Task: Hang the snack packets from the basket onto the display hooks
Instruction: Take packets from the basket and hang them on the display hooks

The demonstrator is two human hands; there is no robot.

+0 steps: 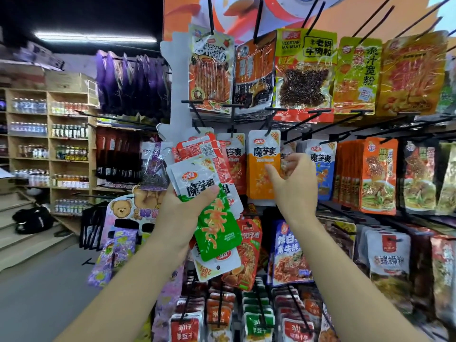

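packets [209, 183]: fanned bundle at frame centre, long axis near upright, tops leaning left, green one in front.
left hand [187, 206]: curled tight round the bundle's middle.
right hand [296, 186]: just right of the bundle, fingers bent against the hanging orange packet [261, 166]; cannot tell if pinching anything.
hook [267, 127]: up and right of the bundle, nearer the right hand.

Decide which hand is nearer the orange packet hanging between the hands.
Right. The right hand overlaps the right edge of the orange packet; the left hand, gripping a bunch of packets, sits lower left, apart.
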